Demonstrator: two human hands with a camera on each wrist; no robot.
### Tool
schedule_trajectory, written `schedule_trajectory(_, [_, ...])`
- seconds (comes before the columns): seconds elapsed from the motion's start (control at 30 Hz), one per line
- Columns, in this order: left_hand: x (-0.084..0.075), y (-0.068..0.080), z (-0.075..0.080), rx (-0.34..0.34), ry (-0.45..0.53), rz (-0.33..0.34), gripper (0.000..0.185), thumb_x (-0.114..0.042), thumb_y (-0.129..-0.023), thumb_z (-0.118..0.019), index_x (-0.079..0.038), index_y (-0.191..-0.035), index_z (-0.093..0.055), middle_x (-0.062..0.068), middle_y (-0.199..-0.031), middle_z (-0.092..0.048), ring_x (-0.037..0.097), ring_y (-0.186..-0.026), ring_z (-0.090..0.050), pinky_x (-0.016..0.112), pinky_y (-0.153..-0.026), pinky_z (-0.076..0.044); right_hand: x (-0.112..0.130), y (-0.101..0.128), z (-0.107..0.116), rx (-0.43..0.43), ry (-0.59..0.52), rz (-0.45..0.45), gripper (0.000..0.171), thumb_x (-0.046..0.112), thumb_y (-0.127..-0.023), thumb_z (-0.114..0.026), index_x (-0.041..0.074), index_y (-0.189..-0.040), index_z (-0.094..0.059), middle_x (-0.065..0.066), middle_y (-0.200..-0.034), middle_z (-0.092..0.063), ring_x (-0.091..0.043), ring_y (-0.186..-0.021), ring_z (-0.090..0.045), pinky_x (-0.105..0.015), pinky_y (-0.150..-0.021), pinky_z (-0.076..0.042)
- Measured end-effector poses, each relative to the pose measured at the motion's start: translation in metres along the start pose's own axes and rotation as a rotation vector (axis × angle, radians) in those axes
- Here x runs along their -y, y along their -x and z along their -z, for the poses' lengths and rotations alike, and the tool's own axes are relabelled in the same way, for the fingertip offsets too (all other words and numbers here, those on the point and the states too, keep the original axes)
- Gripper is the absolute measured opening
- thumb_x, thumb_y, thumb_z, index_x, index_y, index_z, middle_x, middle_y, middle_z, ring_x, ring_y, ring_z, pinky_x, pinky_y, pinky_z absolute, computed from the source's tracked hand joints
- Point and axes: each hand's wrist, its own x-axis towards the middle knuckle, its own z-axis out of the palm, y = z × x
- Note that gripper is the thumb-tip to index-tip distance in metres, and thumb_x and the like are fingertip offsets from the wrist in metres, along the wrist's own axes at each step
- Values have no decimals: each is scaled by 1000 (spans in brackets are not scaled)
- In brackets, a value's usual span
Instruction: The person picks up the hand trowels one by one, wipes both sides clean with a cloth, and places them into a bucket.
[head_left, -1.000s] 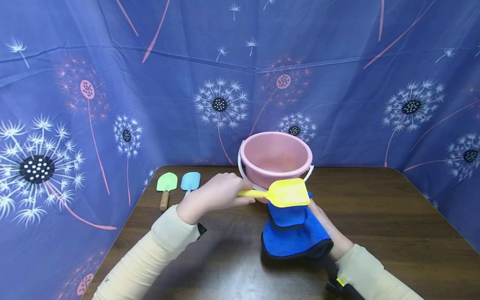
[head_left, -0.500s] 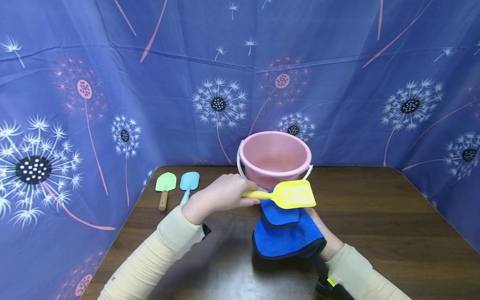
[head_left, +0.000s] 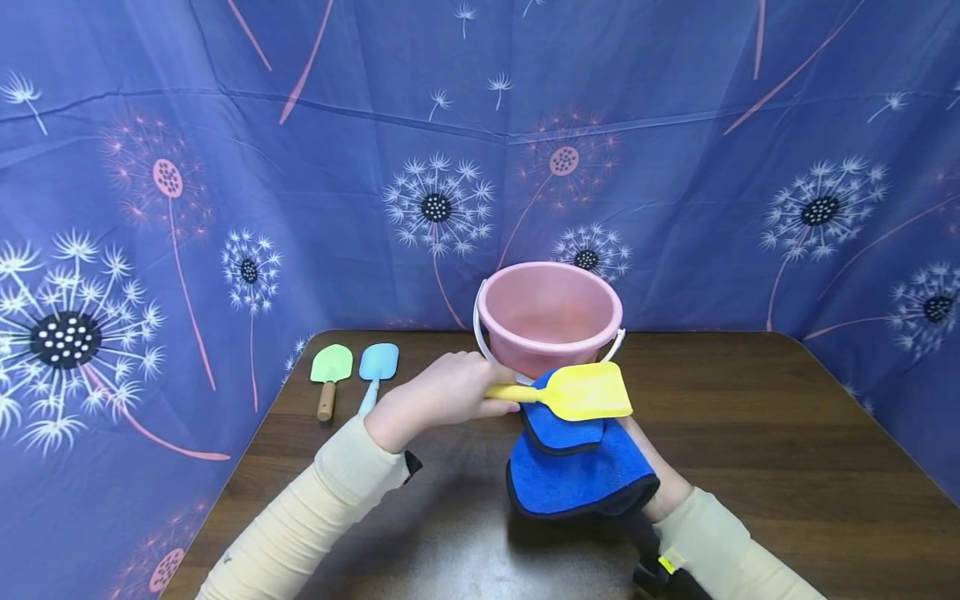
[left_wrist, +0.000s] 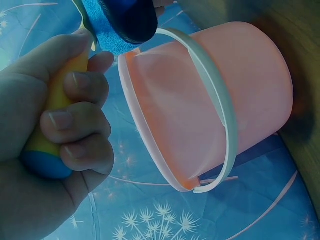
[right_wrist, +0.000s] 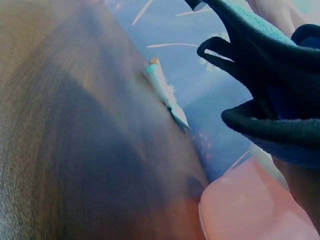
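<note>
My left hand [head_left: 450, 387] grips the handle of a yellow toy shovel [head_left: 588, 392], fingers wrapped round it in the left wrist view. The shovel's blade points right, level in front of the bucket. A blue cloth [head_left: 577, 475] with black edging hangs behind and below the blade. My right hand [head_left: 637, 442] holds the cloth from behind, so most of its fingers are hidden; a bit of fingertip [left_wrist: 161, 11] shows past the cloth in the left wrist view. Just beyond both hands stands a pink bucket [head_left: 551, 308] with a white handle [left_wrist: 230, 135].
On the left of the brown wooden table [head_left: 750, 433] lie a green shovel [head_left: 333, 367] with a wooden grip and a light blue shovel [head_left: 379, 363]. Behind the table hangs a blue curtain [head_left: 337, 208] with dandelion prints.
Over the last second the shovel and left hand have shifted slightly right, and the cloth and right hand slightly left. Since half a second ago almost nothing has moved.
</note>
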Motion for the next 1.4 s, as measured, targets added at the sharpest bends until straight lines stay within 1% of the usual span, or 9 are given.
schedule_trajectory(0.13, [0, 1, 0, 4, 5, 9, 14, -38, -87, -66, -24, -88, -65, -11, -60, -42, 6, -54, -42, 22, -52, -36, -2, 1, 1, 24, 58, 111, 46, 16, -96, -48, 13, -136, -25, -14, -126, -40, -22, -116, -48, -43, -94, -42])
schedule_trajectory(0.33, [1, 3, -1, 9, 11, 12, 14, -37, -87, -66, -24, -93, -67, -11, -61, -46, 6, -54, -42, 23, -52, -37, -3, 4, 2, -136, 261, 81, 52, 23, -89, -60, 20, -132, -32, -4, -124, -43, -29, -117, -44, -49, -95, -38])
schedule_trajectory(0.5, [3, 6, -2, 10, 17, 22, 14, -37, -87, -66, -24, -92, -67, -11, -60, -44, 6, -54, -41, 22, -52, -36, -3, 3, 6, -143, 242, 83, 61, 24, -89, -60, 25, -138, -24, -2, -131, -37, -32, -124, -35, -59, -99, -33])
schedule_trajectory(0.73, [5, 11, -2, 16, 42, 11, 19, -37, -87, -66, -26, -102, -66, -12, -59, -43, 5, -53, -44, 22, -51, -37, -1, 4, 11, -101, 225, 156, 65, 14, -84, -66, 16, -133, -24, -7, -126, -38, -30, -118, -40, -44, -95, -41])
schedule_trajectory(0.9, [7, 14, -2, 17, 49, 13, 19, -38, -87, -66, -27, -102, -66, -13, -58, -42, 5, -52, -44, 22, -50, -37, 1, 8, 10, -94, 137, 112, 66, 14, -87, -63, 19, -136, -19, -7, -134, -31, -38, -124, -37, -55, -92, -44])
schedule_trajectory(1.03, [8, 15, -3, 8, 54, 25, 13, -37, -87, -67, -25, -90, -65, -12, -57, -42, 5, -52, -41, 22, -50, -36, 6, 9, 11, -103, 72, 9, 60, 24, -94, -53, 19, -139, -13, -9, -140, -25, -41, -128, -33, -59, -91, -42])
schedule_trajectory(1.1, [9, 16, -3, 4, 45, 30, 12, -37, -86, -67, -25, -85, -64, -12, -57, -40, 5, -52, -39, 22, -50, -35, 10, 9, 11, -108, -29, -118, 53, 42, -99, -37, 24, -141, -11, -10, -142, -23, -41, -128, -35, -58, -92, -42])
schedule_trajectory(1.2, [10, 16, -4, 4, 27, 43, 17, -38, -87, -66, -25, -78, -60, -13, -56, -38, 4, -51, -37, 22, -49, -33, 17, 7, 12, -139, -168, -307, 63, 68, -91, -19, 32, -141, -6, -9, -143, -23, -37, -124, -42, -56, -92, -43])
schedule_trajectory(1.4, [12, 21, -6, 18, 25, 69, 19, -38, -87, -66, -25, -76, -59, -13, -56, -37, 4, -51, -36, 23, -49, -33, 22, 5, 14, -135, -254, -399, 73, 75, -87, -22, 33, -143, 1, -13, -145, -21, -35, -119, -50, -54, -93, -44])
